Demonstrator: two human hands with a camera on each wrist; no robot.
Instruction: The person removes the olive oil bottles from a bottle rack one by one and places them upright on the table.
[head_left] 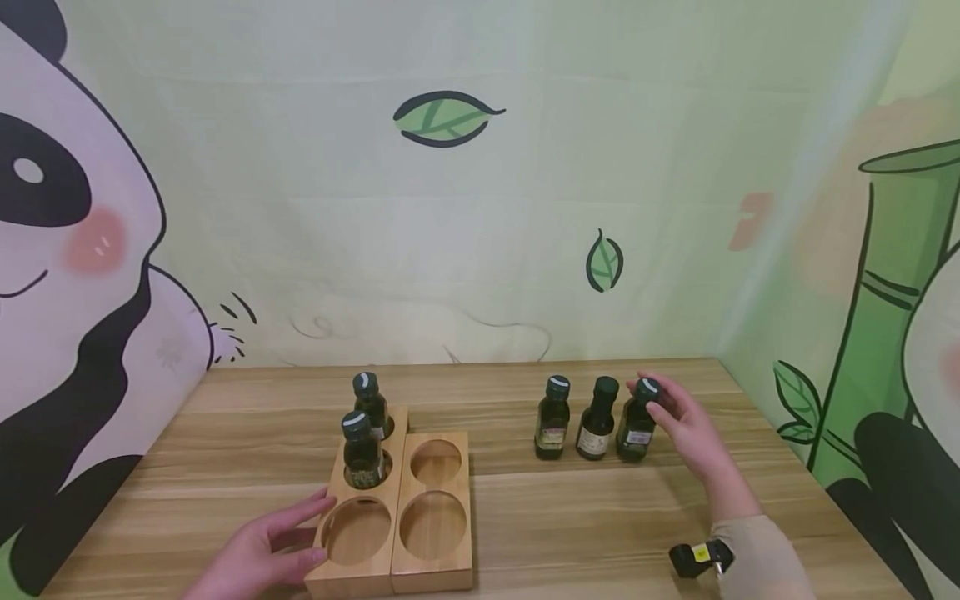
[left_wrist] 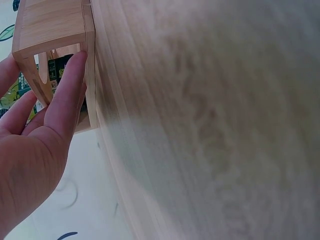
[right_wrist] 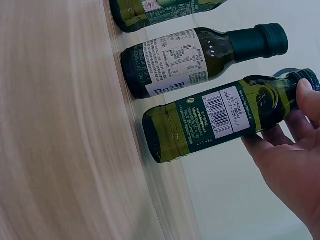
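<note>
At the right, my right hand point(head_left: 686, 425) grips the dark cap of a green glass bottle point(right_wrist: 200, 120) with a barcode label, thumb and fingers around its top. This bottle stands upright at the end of a row. Beside it are a slimmer bottle point(head_left: 595, 425) with a pale label and another dark bottle point(head_left: 552, 425). My left hand point(head_left: 258, 546) touches the left side of a wooden bottle rack point(head_left: 395, 517), fingers spread along its edge. Two dark-capped bottles, a front one point(head_left: 363, 458) and a rear one point(head_left: 369, 404), stand in round holes in its left section.
The rack's right section has two round holes point(head_left: 435, 525). A striped wood table point(head_left: 562, 525) lies beneath everything, with a printed panda cloth point(head_left: 480, 208) hanging behind and at the sides. A small black device point(head_left: 699, 558) sits at my right sleeve.
</note>
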